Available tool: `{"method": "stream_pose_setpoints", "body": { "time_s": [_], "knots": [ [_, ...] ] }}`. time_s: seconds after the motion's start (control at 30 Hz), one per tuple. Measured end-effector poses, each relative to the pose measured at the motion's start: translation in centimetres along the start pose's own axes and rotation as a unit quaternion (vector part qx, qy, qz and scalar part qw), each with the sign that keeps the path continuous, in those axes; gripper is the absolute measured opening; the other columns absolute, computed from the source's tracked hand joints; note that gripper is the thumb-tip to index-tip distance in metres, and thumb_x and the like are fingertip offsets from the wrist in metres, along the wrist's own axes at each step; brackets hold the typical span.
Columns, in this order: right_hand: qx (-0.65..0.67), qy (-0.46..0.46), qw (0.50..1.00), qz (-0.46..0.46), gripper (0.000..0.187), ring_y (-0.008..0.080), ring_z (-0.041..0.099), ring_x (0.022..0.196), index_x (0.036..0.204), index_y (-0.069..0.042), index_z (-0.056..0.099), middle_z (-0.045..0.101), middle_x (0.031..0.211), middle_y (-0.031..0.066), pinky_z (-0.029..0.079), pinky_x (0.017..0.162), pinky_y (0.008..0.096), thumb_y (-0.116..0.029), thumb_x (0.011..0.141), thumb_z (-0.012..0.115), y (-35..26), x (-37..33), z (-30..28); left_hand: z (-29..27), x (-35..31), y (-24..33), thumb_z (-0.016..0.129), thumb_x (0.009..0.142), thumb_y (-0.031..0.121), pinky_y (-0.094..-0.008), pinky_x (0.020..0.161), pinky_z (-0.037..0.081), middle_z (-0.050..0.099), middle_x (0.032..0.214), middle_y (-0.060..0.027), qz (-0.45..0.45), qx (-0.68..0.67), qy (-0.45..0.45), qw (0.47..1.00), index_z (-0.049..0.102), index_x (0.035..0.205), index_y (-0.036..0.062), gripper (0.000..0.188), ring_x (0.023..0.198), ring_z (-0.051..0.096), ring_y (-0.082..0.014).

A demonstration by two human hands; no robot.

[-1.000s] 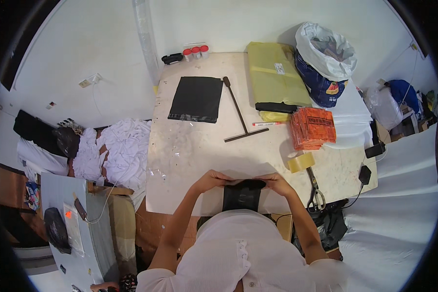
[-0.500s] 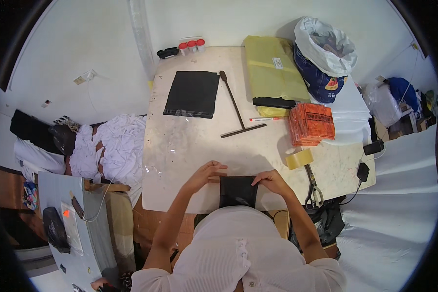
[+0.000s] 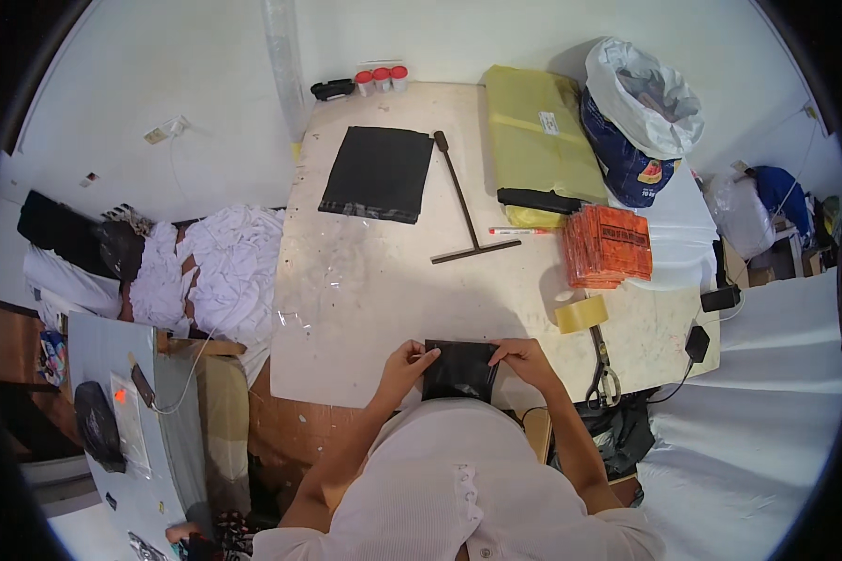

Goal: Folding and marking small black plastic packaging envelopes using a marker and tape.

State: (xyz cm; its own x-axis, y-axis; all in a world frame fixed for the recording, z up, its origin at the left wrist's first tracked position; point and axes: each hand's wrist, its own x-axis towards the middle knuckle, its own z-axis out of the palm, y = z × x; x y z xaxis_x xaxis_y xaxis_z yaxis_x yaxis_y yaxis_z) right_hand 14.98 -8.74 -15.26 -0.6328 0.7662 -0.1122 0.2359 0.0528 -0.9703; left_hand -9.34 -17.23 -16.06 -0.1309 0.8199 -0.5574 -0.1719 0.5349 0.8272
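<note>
At the table's near edge, against my body, is a small folded black plastic bag (image 3: 460,369) with a shiny surface. My left hand (image 3: 408,366) is closed on its upper left corner, thumb on top. The upper right corner is pinched in the fingers of my right hand (image 3: 524,360). The bag's lower edge is partly hidden by my white shirt. Farther off lies a flat stack of larger black plastic sheets (image 3: 379,173), and beside it a dark T-shaped metal rod tool (image 3: 459,192).
To the right are orange plastic packets (image 3: 610,245), a tape roll (image 3: 581,314), scissors (image 3: 602,369), a red-and-white marker (image 3: 517,231), a yellow wrapped bundle (image 3: 543,136) and an open sack (image 3: 631,140). Red-lidded jars (image 3: 382,79) stand at the back. White cloth (image 3: 229,266) is heaped at left.
My left hand has come down from beside the black bag and taken its upper left corner. My right hand keeps its pinch. The whole view has shifted slightly.
</note>
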Motion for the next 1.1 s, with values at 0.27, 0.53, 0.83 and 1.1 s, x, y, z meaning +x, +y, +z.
{"method": "stream_pose_setpoints", "body": {
  "time_s": [0.27,0.53,0.83,1.1],
  "knots": [
    [0.325,0.16,0.912,0.19,0.011,0.0132,0.06,0.087,0.092,0.0,0.059,0.064,0.09,0.0065,0.048,0.079,0.0258,-0.009,0.088,0.055,0.3,-0.7,0.3,-0.2,0.6,-1.8,0.063,0.085,0.017,-0.0179,0.051,0.032,0.043,0.063,0.006,0.083,0.009,-0.007,0.997,0.045,0.074,0.0084,0.023,0.058,0.038,-0.0024],
    [0.231,0.135,0.933,0.24,0.013,0.0065,0.05,0.067,0.08,-0.003,0.058,0.054,0.072,-0.0018,0.042,0.064,0.0204,-0.016,0.083,0.062,0.2,-2.1,3.2,-0.5,0.2,-1.2,0.063,0.085,0.016,-0.0174,0.054,0.035,0.046,0.067,0.0054,0.024,-0.069,-0.046,0.996,0.046,0.077,0.0084,0.02,0.061,0.041,-0.0027],
    [0.212,0.198,0.923,0.253,0.012,0.0064,0.049,0.065,0.077,-0.003,0.059,0.053,0.071,-0.0014,0.042,0.061,0.0201,-0.012,0.081,0.064,0.5,-2.9,4.1,-0.9,-1.0,-2.0,0.064,0.084,0.019,-0.0178,0.059,0.041,0.051,0.071,0.0044,-0.056,-0.039,-0.013,0.998,0.052,0.084,0.0075,0.017,0.065,0.046,-0.0034],
    [0.238,0.221,0.916,0.236,0.008,0.0073,0.052,0.067,0.078,-0.002,0.06,0.056,0.072,0.0,0.044,0.061,0.0205,-0.007,0.078,0.067,2.1,-3.4,4.6,-0.9,-0.9,-3.3,0.063,0.085,0.017,-0.0193,0.062,0.043,0.054,0.075,0.003,-0.005,-0.025,-0.005,1.0,0.053,0.085,0.006,0.015,0.068,0.049,-0.0043]
  ]
}}
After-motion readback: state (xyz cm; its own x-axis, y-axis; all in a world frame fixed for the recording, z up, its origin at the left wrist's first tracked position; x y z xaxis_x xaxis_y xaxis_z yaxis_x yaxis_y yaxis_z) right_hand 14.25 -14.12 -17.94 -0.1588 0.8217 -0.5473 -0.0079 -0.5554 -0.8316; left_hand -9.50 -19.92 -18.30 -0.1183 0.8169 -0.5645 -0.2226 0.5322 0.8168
